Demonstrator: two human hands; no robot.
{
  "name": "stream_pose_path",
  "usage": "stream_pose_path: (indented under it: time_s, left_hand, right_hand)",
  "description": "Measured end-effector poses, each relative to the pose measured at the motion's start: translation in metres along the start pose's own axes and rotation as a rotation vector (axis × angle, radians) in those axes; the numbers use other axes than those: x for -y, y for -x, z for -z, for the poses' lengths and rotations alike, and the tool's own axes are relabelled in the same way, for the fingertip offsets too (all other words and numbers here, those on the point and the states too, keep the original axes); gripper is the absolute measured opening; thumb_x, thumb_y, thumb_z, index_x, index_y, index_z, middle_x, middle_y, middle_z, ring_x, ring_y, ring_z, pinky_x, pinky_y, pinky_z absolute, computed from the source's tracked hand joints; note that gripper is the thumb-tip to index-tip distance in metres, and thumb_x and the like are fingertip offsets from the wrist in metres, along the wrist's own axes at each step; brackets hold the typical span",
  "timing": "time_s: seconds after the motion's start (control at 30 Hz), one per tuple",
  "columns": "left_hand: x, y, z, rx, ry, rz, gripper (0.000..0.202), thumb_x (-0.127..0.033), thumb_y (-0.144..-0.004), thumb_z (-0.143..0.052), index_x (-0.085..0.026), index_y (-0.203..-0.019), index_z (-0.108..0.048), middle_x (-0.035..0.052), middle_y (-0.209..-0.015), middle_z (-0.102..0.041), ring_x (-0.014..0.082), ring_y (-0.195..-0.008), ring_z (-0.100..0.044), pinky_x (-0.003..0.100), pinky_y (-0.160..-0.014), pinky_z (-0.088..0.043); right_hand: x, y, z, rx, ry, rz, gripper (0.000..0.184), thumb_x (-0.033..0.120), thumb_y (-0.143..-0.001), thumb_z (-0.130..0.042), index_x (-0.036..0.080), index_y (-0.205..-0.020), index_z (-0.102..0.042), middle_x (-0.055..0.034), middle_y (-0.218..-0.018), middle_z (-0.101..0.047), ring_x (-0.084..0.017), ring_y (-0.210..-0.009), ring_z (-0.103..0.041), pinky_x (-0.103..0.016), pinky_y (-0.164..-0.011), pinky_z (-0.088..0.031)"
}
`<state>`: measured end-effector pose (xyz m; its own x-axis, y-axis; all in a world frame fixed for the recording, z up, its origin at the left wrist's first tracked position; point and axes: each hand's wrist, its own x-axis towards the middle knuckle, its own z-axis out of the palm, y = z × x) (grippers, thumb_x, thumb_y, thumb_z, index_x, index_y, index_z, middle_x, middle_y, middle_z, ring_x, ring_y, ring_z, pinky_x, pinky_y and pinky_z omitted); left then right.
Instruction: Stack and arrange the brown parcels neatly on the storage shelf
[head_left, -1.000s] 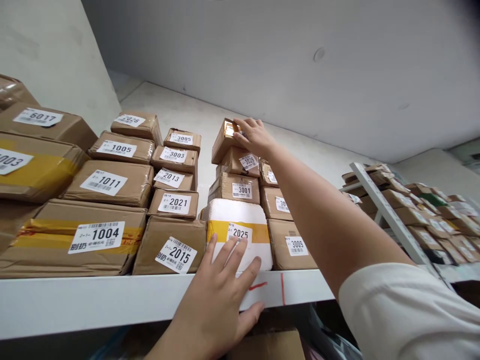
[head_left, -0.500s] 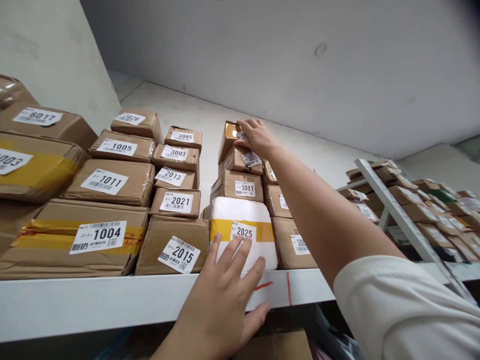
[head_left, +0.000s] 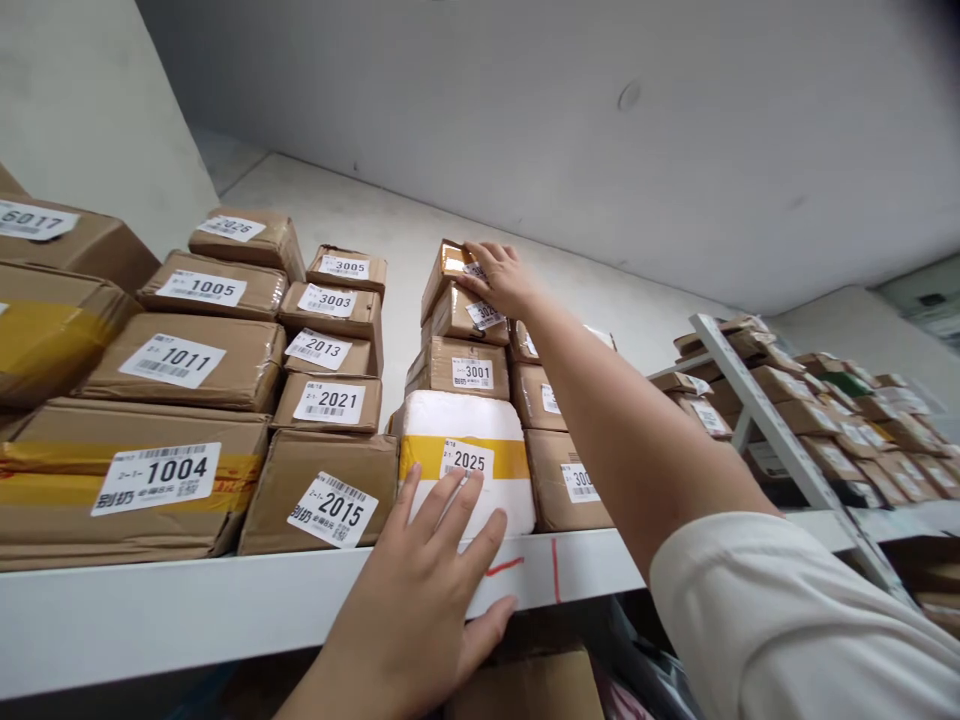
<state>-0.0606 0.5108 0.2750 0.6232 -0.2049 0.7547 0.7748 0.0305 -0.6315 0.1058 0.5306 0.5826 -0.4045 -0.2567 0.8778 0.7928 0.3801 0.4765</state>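
My right hand reaches up to the top cardboard box of a tall stack, its fingers lying over the box's front and label. Whether they grip it or just rest on it is hard to see. Under that box are another carton, a carton labelled 3001 and a white foam box with yellow tape and the label 2025. Fingers spread, my left hand is at the front of the white box, fingertips by its label, the palm before the shelf edge.
The stacks stand on a white metal shelf with red marks. To the left are labelled cartons such as 2015 and 1004. More cartons adjoin on the right. A slanted white shelf post stands farther right, before other loaded shelves.
The view has shifted a little, so the shelf and boxes appear farther left. Both hands keep nearly the same places on the stack, and the top box shows no clear movement.
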Motion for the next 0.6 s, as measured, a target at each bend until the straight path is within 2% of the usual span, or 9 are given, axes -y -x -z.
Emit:
stream_pose_path:
  time_s: [0.13,0.2,0.27,0.33,0.4,0.47,0.53,0.6]
  left_hand:
    - [-0.001,0.0,-0.001,-0.022,0.008,0.041,0.045,-0.061,-0.088,-0.044,-0.033,-0.119,-0.062,0.0029,-0.131,-0.064,0.0225,-0.121,-0.054,0.044,-0.105,-0.03]
    - [-0.002,-0.001,-0.002,-0.034,0.013,0.046,0.044,-0.06,-0.087,-0.047,-0.032,-0.117,-0.063,0.0031,-0.131,-0.064,0.0223,-0.121,-0.053,0.042,-0.106,-0.027]
    - [-0.002,-0.002,-0.001,-0.031,0.015,0.039,0.043,-0.059,-0.088,-0.047,-0.032,-0.116,-0.064,0.0042,-0.131,-0.064,0.023,-0.121,-0.053,0.042,-0.107,-0.025]
    - [-0.002,-0.003,-0.001,-0.017,0.023,0.037,0.042,-0.058,-0.088,-0.047,-0.032,-0.115,-0.065,0.0044,-0.13,-0.064,0.0233,-0.121,-0.053,0.042,-0.108,-0.024]
    - [-0.002,-0.002,-0.001,-0.009,0.026,0.029,0.042,-0.057,-0.088,-0.047,-0.032,-0.116,-0.065,0.0047,-0.131,-0.064,0.0239,-0.122,-0.053,0.042,-0.108,-0.024]
    - [-0.001,0.0,-0.003,-0.014,0.023,0.003,0.041,-0.053,-0.088,-0.047,-0.031,-0.119,-0.064,0.0061,-0.133,-0.063,0.0252,-0.123,-0.053,0.044,-0.108,-0.025]
    - [0.002,0.005,-0.007,-0.011,0.022,-0.009,0.041,-0.047,-0.088,-0.049,-0.03,-0.123,-0.061,0.0076,-0.137,-0.059,0.0272,-0.126,-0.051,0.047,-0.109,-0.026]
    - [0.004,0.01,-0.012,0.005,0.016,-0.027,0.046,-0.044,-0.086,-0.052,-0.03,-0.129,-0.056,0.0088,-0.143,-0.053,0.0294,-0.13,-0.048,0.05,-0.109,-0.026]
  right_hand:
    - [0.004,0.004,0.004,0.016,-0.02,-0.014,0.078,0.065,-0.091,-0.038,0.016,-0.15,-0.026,-0.0133,-0.156,-0.029,-0.032,-0.142,-0.021,-0.049,-0.119,-0.02]
    - [-0.005,0.014,0.012,-0.039,-0.044,-0.025,0.08,0.071,-0.09,-0.029,0.019,-0.15,-0.025,-0.0115,-0.157,-0.026,-0.031,-0.143,-0.02,-0.051,-0.119,-0.019]
    - [-0.025,0.031,0.023,-0.15,-0.063,-0.062,0.078,0.072,-0.09,-0.023,0.019,-0.148,-0.029,-0.0112,-0.154,-0.032,-0.029,-0.141,-0.026,-0.051,-0.117,-0.024]
    - [-0.055,0.055,0.038,-0.261,-0.057,-0.143,0.074,0.068,-0.092,-0.025,0.017,-0.144,-0.036,-0.0136,-0.147,-0.042,-0.028,-0.136,-0.035,-0.049,-0.114,-0.029]
    - [-0.092,0.087,0.054,-0.345,-0.01,-0.294,0.065,0.059,-0.093,-0.032,0.014,-0.14,-0.041,-0.0158,-0.142,-0.048,-0.029,-0.133,-0.039,-0.048,-0.113,-0.029]
    - [-0.128,0.125,0.07,-0.342,0.057,-0.554,0.061,0.052,-0.093,-0.037,0.012,-0.14,-0.04,-0.0174,-0.144,-0.045,-0.03,-0.136,-0.036,-0.047,-0.116,-0.023]
    - [-0.156,0.168,0.083,-0.228,0.079,-0.851,0.065,0.052,-0.091,-0.04,0.01,-0.141,-0.039,-0.0218,-0.147,-0.039,-0.034,-0.139,-0.032,-0.049,-0.116,-0.021]
    - [-0.176,0.212,0.089,-0.088,0.034,-1.02,0.068,0.057,-0.089,-0.043,0.007,-0.136,-0.046,-0.0268,-0.142,-0.043,-0.039,-0.134,-0.039,-0.053,-0.112,-0.028]
